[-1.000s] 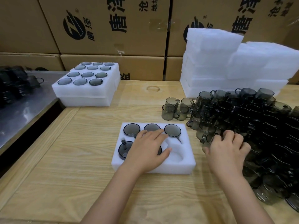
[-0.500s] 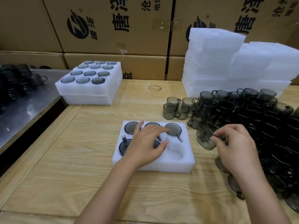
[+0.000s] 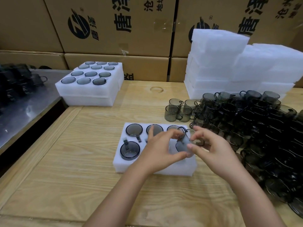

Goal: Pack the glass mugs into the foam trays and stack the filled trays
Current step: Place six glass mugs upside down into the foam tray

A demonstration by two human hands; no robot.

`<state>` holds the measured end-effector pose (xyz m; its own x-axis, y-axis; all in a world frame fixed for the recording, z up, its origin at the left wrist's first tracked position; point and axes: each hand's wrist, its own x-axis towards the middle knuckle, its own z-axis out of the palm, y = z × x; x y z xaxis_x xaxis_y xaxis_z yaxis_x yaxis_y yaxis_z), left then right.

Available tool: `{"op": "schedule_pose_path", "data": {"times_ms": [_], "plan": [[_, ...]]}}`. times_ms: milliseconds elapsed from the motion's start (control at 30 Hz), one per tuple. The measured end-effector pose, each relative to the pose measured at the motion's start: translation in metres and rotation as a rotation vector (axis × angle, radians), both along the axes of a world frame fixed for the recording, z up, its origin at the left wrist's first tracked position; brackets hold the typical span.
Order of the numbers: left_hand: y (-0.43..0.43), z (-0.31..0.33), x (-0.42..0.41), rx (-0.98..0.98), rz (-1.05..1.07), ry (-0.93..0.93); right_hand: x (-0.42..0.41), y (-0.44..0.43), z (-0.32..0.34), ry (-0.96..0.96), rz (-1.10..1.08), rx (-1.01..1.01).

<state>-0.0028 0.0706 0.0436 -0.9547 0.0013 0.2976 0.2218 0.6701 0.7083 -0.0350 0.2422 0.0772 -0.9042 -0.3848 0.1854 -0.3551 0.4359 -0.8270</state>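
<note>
Both hands meet over the near foam tray (image 3: 157, 169) on the wooden counter (image 3: 73, 161), and between them sits a smoky glass mug (image 3: 184, 144), tilted on its side above the tray's right-hand pockets. The left hand (image 3: 159, 151) cups it from the left, fingers (image 3: 173, 132) curled round the handle end and thumb under the body; the right hand (image 3: 213, 149) pinches the rim side, fingers (image 3: 199, 133) closed on the glass. In the tray, three mugs fill the far row, one fills the near-left pocket, and the middle near pocket is hidden under the left hand. To the right lies a big heap of loose mugs (image 3: 255, 131), dark and tangled, with a few standing upright at its left edge. Behind the heap, stacked empty foam trays (image 3: 229, 66) rise in white blocks. Far left on the counter, filled trays (image 3: 89, 84) sit stacked, glass showing in every pocket of the top layer. Cardboard cartons (image 3: 114, 27) wall off the back, and a steel surface (image 3: 21, 110) runs along the left.
</note>
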Motion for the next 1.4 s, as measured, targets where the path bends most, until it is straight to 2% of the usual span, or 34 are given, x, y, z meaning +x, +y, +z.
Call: {"op": "schedule_pose_path", "data": {"times_ms": [67,200,400,500,633,800,967,1000,1067,1167,1267,1400], "plan": [[-0.003,-0.002,0.003,-0.145,0.014,0.038,0.0,-0.002,-0.002,0.026,0.012,0.032],[-0.013,-0.001,0.005,-0.315,0.055,0.07,0.0,-0.008,-0.004,0.072,0.072,0.067],[-0.017,0.001,0.006,-0.41,0.081,0.088,-0.001,-0.014,-0.002,0.112,0.124,0.123],[-0.017,0.0,0.006,-0.481,0.083,0.056,-0.003,-0.016,-0.007,0.115,0.155,0.228],[-0.018,-0.006,0.011,-0.449,0.083,-0.002,-0.005,-0.021,-0.013,0.144,0.184,0.338],[-0.017,-0.002,0.02,-0.42,0.049,0.06,-0.01,-0.019,-0.011,0.097,0.276,0.404],[-0.013,0.017,0.012,-0.049,-0.072,0.172,-0.028,-0.037,0.002,0.172,0.183,0.31],[-0.009,0.022,0.006,-0.007,-0.091,0.167,-0.03,-0.046,0.002,0.194,0.208,0.353],[-0.001,0.029,-0.008,-0.035,-0.147,0.094,-0.029,-0.063,-0.005,0.252,0.29,0.569],[0.008,0.022,-0.023,-0.269,-0.232,-0.018,-0.031,-0.067,-0.026,0.335,0.33,0.919],[0.009,0.005,-0.029,-0.395,-0.223,-0.018,-0.032,-0.065,-0.041,0.348,0.31,1.037],[0.012,-0.003,-0.03,-0.427,-0.173,0.026,-0.034,-0.066,-0.045,0.372,0.287,1.088]]}}
